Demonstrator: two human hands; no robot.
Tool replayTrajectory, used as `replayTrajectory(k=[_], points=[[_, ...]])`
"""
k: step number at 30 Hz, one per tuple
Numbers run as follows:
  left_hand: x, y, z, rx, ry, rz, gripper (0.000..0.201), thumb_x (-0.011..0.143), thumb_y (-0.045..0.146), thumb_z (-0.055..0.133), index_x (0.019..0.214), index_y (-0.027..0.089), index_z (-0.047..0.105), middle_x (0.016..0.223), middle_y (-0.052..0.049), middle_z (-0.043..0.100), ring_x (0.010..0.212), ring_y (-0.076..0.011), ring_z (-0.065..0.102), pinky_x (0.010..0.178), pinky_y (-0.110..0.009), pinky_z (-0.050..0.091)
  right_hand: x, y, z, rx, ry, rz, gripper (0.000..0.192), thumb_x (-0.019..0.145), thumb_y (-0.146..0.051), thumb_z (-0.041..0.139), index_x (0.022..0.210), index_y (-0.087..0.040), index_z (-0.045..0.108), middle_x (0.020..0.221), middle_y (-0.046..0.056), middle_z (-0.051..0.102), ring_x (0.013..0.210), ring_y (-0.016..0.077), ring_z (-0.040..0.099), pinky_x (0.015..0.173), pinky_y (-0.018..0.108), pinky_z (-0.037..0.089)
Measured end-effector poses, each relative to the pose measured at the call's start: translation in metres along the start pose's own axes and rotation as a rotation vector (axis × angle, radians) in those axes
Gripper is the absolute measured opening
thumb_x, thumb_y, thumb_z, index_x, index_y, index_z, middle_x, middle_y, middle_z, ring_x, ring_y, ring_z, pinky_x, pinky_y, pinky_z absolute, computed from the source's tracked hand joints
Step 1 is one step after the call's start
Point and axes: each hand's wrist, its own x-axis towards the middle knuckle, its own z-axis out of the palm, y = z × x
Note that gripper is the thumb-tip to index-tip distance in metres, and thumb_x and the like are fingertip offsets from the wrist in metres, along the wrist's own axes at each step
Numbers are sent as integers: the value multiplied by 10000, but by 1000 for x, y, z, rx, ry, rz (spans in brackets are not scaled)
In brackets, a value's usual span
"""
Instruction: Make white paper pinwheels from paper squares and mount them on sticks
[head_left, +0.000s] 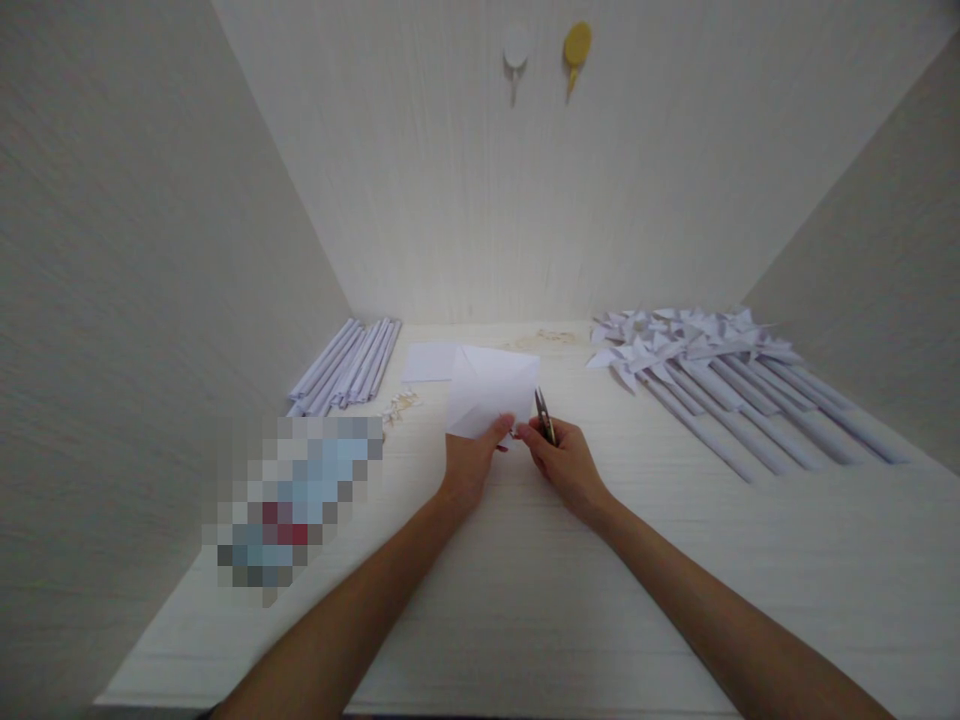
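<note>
A square white sheet of paper (495, 385) with diagonal creases is pinched by my left hand (476, 455) at its near edge, thumb on top. Scissors (544, 415) rest in my right hand (562, 460), their blades pointing away from me and slightly apart. The fingertips of my right hand meet the paper's near right corner, close to my left thumb. A tiny light piece shows at those fingertips, too small to make out. Another white paper sheet (429, 362) lies flat behind, partly covered by the held one.
Rolled paper sticks (349, 365) lie in a pile at the back left. Several paper pinwheels on sticks (690, 350) lie at the right. Small scraps (401, 403) lie left of the paper. A blurred-out object (300, 510) is at the left. Two hooks (577, 45) hang on the wall.
</note>
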Motion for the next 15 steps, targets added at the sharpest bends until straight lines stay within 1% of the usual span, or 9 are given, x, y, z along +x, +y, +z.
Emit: replayTrajectory(k=[6,12,15], points=[[1,-2,-1,-15,-12,-4,232,533,287,679,688,145,581,628,1,610,553,-113,556,440,-200,435,0,0,0,-23,5,-9,324,648,-480,568,583,-172,491,371,-97,300,335,45,222,354,217,157],[1,-2,0,-58,-14,-27,209,525,281,681,644,142,579,608,-3,606,543,-109,548,455,-205,436,1,0,0,-8,18,2,315,640,-469,580,579,-176,480,382,-95,308,339,47,232,357,218,169],[1,-2,0,-81,-3,-43,238,518,275,687,686,144,581,636,-5,612,562,-113,555,467,-208,442,1,0,0,-15,21,0,319,637,-474,578,579,-176,481,379,-95,312,342,49,234,359,218,175]])
